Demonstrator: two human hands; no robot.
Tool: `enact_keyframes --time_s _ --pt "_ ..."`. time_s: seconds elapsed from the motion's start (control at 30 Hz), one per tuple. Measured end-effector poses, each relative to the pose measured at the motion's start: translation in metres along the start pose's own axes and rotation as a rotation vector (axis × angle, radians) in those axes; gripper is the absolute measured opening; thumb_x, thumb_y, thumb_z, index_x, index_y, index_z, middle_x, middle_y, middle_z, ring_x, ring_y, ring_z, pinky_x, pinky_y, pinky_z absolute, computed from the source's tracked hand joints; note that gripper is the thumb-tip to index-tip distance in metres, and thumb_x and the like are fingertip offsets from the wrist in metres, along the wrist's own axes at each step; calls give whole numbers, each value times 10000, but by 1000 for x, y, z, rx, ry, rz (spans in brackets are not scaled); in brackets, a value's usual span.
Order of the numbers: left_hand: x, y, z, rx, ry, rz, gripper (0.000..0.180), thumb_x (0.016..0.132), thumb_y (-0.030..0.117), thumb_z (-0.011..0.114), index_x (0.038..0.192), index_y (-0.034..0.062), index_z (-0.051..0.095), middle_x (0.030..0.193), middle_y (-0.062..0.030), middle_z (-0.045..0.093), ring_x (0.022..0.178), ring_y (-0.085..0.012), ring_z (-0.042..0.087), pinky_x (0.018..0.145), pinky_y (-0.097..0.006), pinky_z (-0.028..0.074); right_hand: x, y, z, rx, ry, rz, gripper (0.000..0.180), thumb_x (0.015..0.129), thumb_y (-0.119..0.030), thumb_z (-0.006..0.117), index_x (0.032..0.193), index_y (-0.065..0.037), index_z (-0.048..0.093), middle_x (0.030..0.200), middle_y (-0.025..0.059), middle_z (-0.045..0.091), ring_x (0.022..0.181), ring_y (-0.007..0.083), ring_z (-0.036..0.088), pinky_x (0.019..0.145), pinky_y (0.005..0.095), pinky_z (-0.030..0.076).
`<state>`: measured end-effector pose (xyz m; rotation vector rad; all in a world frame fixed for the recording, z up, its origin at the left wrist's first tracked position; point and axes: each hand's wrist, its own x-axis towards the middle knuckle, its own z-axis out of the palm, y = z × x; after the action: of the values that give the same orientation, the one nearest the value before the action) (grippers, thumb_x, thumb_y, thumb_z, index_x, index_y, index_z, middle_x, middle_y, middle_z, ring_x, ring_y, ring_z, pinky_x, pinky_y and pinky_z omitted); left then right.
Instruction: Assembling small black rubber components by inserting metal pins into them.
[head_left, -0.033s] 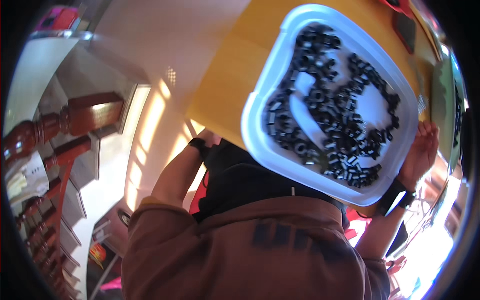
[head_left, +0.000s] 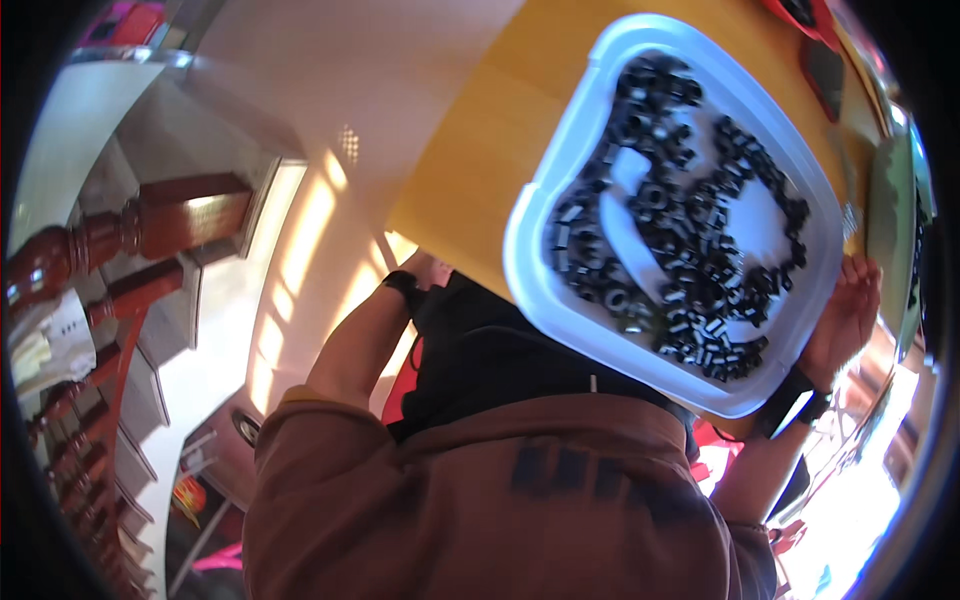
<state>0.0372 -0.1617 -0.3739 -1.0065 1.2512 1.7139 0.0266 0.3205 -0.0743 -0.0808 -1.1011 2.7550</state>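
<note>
A white plastic tub (head_left: 530,300) with rounded corners sits at the table's near edge in front of me. It holds many small black ring-shaped or tubular pieces (head_left: 700,270). Among them lies a white curved scoop-like piece (head_left: 625,235), partly buried. My right hand (head_left: 848,310) is against the tub's right side, its fingers bent and together; the rim covers its inner part, so what it holds, if anything, does not show. My left hand (head_left: 430,270) is low by the table's near left corner, its fingers mostly hidden.
The tub stands on a yellow wooden table (head_left: 470,150). A dark flat object (head_left: 825,80) and a red item (head_left: 805,15) lie at the far right. Beyond the right edge is a pale green container (head_left: 890,200) with dark contents. A wooden stair railing (head_left: 190,220) stands to the left.
The tub and table have shifted slightly to the right and down in the view. Both hands keep nearly the same places, and the pieces in the tub look unchanged.
</note>
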Motion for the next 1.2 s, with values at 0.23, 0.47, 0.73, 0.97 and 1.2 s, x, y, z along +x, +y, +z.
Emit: enact_keyframes --time_s 0.23,0.47,0.73,0.97,1.2 --pt "-44 0 13 -221 141 -113 719 920 461 396 1336 -115 285 1305 -164 439 1149 -224 468 940 -315 385 1 -6 -4 58 -60 65 94 967 -93 374 968 -13 422 880 48 358 818 154 362 766 305 344" --pt "-66 -6 16 -219 54 38 682 967 462 251 1407 -53 173 1467 -138 268 1335 -226 290 1092 -333 233 0 -12 -6 56 -2 99 90 975 -95 367 945 -26 415 886 54 347 838 167 365 803 321 350" --pt "-37 -17 6 -262 -32 -3 703 970 466 233 1398 -85 149 1460 -152 269 1336 -211 285 1114 -303 188 1 -14 -8 -11 -50 92 65 971 -89 373 935 -38 390 873 45 321 832 157 355 799 314 337" --pt "-38 -16 10 -99 -79 46 730 964 463 235 1376 -133 141 1440 -209 278 1330 -238 293 1106 -312 222 -2 -12 -6 20 -27 81 28 962 -79 372 949 -54 372 880 41 318 832 160 347 804 316 329" --pt "-6 -38 -7 -304 -70 -80 735 952 462 286 1370 -130 162 1424 -224 291 1310 -255 321 1093 -326 248 -1 -7 -2 -66 -23 60 74 972 -119 390 952 -48 395 882 39 347 833 156 361 808 314 344"
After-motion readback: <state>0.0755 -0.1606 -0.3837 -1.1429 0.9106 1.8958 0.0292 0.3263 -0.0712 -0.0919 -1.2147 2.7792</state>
